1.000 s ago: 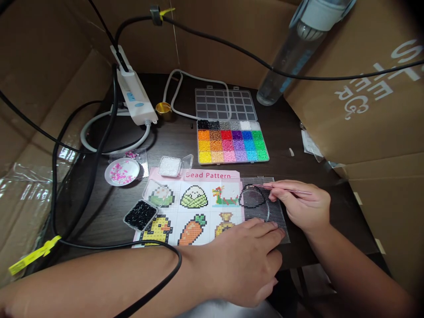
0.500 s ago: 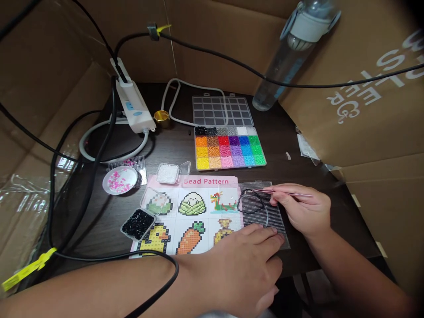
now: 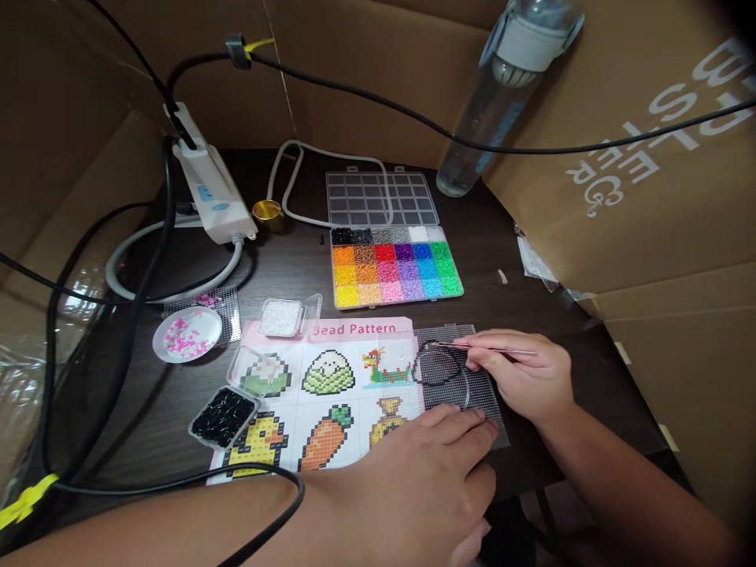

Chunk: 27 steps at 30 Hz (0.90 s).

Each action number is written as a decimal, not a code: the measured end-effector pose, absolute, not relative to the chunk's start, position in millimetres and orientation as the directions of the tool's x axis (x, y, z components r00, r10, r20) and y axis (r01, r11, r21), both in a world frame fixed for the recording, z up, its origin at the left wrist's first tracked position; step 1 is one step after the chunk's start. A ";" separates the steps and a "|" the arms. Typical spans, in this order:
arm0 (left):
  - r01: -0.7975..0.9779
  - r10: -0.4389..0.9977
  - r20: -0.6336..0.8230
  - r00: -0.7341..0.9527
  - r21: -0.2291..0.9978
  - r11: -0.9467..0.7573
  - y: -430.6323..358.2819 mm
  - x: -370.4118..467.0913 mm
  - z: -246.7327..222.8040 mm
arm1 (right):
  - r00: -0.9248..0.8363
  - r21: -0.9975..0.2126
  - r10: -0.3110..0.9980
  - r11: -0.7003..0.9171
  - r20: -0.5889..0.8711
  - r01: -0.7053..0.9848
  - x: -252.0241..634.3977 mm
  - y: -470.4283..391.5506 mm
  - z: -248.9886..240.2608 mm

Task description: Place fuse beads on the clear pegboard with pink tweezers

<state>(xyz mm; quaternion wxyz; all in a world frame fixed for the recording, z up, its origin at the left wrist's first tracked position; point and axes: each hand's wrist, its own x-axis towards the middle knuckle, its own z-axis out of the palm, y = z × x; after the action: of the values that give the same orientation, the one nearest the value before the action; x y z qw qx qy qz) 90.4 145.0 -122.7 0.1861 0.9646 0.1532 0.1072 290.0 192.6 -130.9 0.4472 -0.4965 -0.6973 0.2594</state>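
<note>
My right hand [image 3: 528, 374] pinches a pair of slim pinkish tweezers [image 3: 502, 349], their tip at the top of a black bead outline [image 3: 440, 383]. This rounded outline stands on a clear pegboard [image 3: 487, 386], which overlaps the right side of the printed bead pattern sheet [image 3: 357, 358]. Across the board's lower edge, my left hand [image 3: 437, 472] lies palm down with its fingers stretched out. A curved clear strip [image 3: 466, 392] shows near its fingertips. Whether a bead sits in the tweezers is too small to tell.
Left of the sheet are an open box of black beads [image 3: 221, 417], a box of white beads [image 3: 279, 317] and a dish of pink beads [image 3: 187, 335]. Behind stand a multicoloured bead case [image 3: 398, 272], a bottle [image 3: 490, 110] and a power strip [image 3: 213, 189]. A black cable [image 3: 236, 470] crosses my left forearm.
The camera view has shifted, so the whole scene appears farther left. The tweezers stay at the top of the black outline, and my left hand remains on the board.
</note>
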 end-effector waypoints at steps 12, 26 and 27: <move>0.267 0.354 0.180 0.918 0.381 -0.885 144.5 91.1 -124.0 | -0.086 -0.823 0.939 0.335 0.333 0.458 291.5 191.6 -129.7; 0.262 0.344 0.172 0.923 0.373 -0.890 145.0 91.5 -124.6 | -0.100 -0.819 0.937 0.342 0.334 0.461 293.2 191.7 -132.2; 0.263 0.344 0.172 0.923 0.371 -0.891 144.9 91.6 -124.6 | -0.096 -0.823 0.940 0.334 0.328 0.459 293.6 191.6 -132.3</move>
<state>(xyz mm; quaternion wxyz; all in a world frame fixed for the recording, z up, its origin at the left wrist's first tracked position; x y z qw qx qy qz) 91.6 144.9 -124.6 0.1729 0.9653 0.1570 0.1172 293.6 191.6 -132.3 0.4402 -0.5082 -0.6881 0.2732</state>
